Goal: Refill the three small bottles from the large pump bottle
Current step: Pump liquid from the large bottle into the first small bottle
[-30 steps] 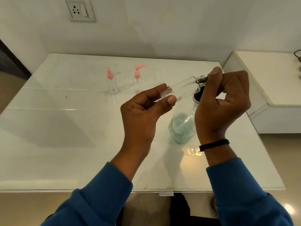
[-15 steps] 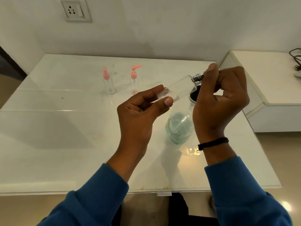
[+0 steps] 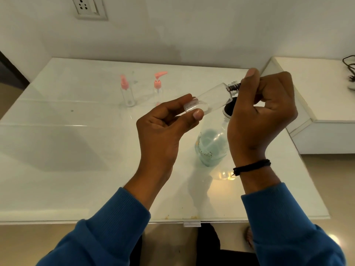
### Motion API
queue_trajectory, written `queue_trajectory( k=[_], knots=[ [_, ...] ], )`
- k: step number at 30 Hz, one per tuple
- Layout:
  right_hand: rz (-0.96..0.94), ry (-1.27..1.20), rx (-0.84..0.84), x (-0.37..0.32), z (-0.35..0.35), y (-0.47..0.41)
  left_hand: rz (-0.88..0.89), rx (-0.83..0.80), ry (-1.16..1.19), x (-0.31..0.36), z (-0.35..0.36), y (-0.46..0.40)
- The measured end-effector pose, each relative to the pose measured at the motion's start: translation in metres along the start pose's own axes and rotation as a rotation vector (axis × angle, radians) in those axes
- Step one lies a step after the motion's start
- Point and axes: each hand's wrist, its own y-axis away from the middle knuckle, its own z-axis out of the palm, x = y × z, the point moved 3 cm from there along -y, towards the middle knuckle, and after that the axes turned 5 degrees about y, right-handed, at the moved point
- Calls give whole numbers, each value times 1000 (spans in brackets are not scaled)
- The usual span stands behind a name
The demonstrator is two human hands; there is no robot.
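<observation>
Our left hand [image 3: 163,129] pinches the small bottle's [image 3: 209,99] base, held tilted above the table [image 3: 76,150] near its right edge; our right hand [image 3: 263,112] grips its cap. Slick plastic, so a hard twist could drop it onto the pump bottle [image 3: 211,144].

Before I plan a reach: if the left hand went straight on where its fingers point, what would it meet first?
Probably the right hand, at the small bottle's neck; depth is unclear.

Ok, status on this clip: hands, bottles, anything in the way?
Left hand pinches clear small bottle at base. Right hand grips its cap end. Large pump bottle beneath. Two pink-topped bottles still capped, nothing obstructing.
</observation>
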Motion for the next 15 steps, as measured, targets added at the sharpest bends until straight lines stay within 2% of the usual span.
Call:
queue_trajectory(
  k=[15],
  knots=[
    [-4,8,-2,4,-1,2,-3,-8,5,0,2,1]
  ],
)
